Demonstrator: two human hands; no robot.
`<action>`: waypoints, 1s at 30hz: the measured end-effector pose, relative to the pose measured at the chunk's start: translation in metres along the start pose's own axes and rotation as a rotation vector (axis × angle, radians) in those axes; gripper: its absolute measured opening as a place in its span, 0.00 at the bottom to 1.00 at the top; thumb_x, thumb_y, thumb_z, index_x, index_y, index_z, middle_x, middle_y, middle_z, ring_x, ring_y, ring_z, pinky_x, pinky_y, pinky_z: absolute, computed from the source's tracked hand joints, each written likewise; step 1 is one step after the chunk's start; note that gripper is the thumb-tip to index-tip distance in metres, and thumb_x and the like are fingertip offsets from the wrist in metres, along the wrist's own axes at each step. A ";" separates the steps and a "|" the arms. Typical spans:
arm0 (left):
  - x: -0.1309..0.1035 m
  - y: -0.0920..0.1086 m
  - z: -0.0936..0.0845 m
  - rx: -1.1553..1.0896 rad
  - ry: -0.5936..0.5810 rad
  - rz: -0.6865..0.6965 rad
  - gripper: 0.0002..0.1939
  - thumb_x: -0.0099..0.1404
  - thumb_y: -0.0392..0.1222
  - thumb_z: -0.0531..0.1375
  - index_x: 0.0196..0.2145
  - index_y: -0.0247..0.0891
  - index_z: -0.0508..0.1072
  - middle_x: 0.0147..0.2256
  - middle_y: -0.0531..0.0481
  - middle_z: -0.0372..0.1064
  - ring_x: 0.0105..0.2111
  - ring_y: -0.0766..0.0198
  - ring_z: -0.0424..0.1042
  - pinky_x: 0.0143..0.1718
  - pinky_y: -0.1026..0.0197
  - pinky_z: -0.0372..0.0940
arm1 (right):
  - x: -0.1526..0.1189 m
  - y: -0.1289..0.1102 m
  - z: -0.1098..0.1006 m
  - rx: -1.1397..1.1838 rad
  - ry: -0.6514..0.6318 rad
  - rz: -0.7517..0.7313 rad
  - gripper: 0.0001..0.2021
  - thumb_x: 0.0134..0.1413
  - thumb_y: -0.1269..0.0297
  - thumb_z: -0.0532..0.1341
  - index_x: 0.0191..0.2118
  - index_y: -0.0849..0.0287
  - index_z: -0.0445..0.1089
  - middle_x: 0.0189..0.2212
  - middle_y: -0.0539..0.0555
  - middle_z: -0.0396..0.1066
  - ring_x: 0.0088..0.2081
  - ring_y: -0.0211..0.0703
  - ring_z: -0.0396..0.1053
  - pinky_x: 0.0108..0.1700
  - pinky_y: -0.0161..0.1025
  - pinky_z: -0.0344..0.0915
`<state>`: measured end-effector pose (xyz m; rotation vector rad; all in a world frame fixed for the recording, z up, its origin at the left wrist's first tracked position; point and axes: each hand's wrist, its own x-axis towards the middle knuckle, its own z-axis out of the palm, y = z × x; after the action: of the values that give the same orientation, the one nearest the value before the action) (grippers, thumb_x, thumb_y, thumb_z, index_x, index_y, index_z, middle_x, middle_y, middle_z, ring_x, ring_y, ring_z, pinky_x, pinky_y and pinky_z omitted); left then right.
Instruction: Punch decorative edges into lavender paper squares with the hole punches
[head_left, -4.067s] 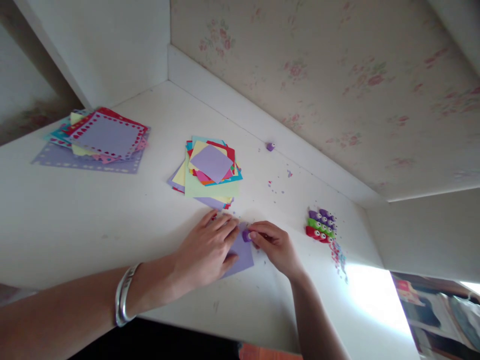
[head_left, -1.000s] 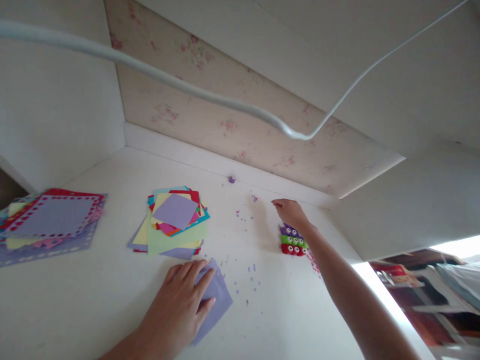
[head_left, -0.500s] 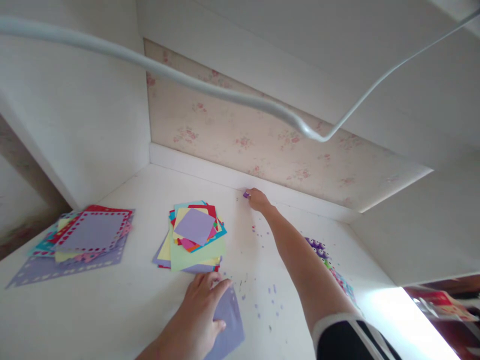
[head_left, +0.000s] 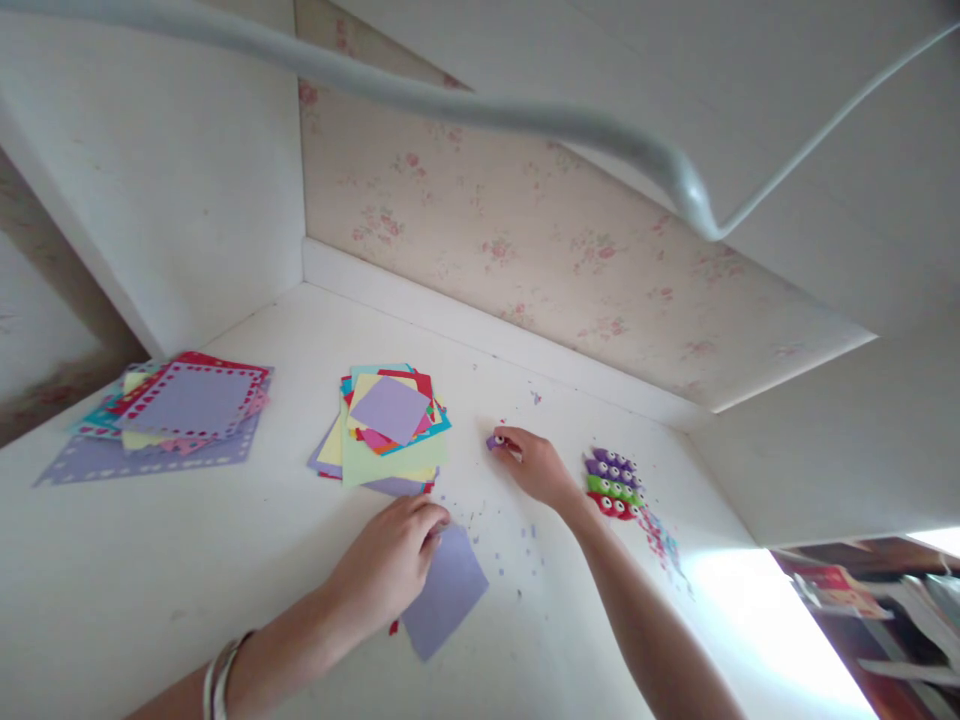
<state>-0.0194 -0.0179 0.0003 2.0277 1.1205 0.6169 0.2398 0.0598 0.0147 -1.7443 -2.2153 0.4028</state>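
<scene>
My right hand (head_left: 529, 462) is closed, pinching a small purple piece (head_left: 495, 441) with a white eye-like dot, just over the white tabletop. Below and to the left, my left hand (head_left: 397, 545) has thumb and fingers pressed together at the upper left edge of a lilac paper sheet (head_left: 448, 592). A small red bit (head_left: 394, 628) shows beside that sheet. To the right of my right hand stands a cluster of similar eyed pieces (head_left: 616, 485) in purple, green and red.
A stack of coloured paper squares (head_left: 390, 410) lies behind my left hand. Farther left is a pile of sheets with hole-patterned borders (head_left: 191, 400). Paper bits (head_left: 529, 545) are scattered over the table. A pale bar (head_left: 525, 112) crosses overhead; a wallpapered wall (head_left: 495, 250) stands behind.
My right hand has drawn back from the wall's foot toward me with the purple piece. My left fingers have closed on the lilac sheet's edge. The view has shifted.
</scene>
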 end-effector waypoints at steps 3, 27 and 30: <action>0.003 0.005 -0.004 -0.059 0.016 0.015 0.12 0.67 0.36 0.52 0.38 0.41 0.75 0.39 0.48 0.74 0.42 0.60 0.73 0.46 0.59 0.64 | -0.048 -0.013 0.010 0.230 0.125 -0.008 0.12 0.61 0.60 0.58 0.47 0.52 0.75 0.47 0.53 0.76 0.48 0.46 0.74 0.52 0.43 0.68; 0.007 0.010 -0.002 -0.416 -0.026 -0.233 0.13 0.65 0.46 0.57 0.43 0.38 0.74 0.43 0.47 0.78 0.43 0.57 0.76 0.43 0.61 0.68 | -0.108 -0.059 0.038 0.763 0.294 0.141 0.08 0.54 0.61 0.66 0.40 0.54 0.78 0.43 0.56 0.77 0.44 0.48 0.75 0.45 0.45 0.77; 0.007 0.009 0.000 -0.409 -0.017 -0.225 0.12 0.65 0.45 0.57 0.43 0.38 0.74 0.43 0.47 0.78 0.42 0.57 0.77 0.42 0.61 0.68 | -0.108 -0.059 0.039 0.759 0.296 0.153 0.08 0.54 0.61 0.66 0.41 0.53 0.78 0.43 0.56 0.77 0.44 0.48 0.75 0.45 0.45 0.77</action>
<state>-0.0113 -0.0150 0.0079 1.5334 1.0913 0.6509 0.1959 -0.0603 -0.0041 -1.4246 -1.4455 0.8267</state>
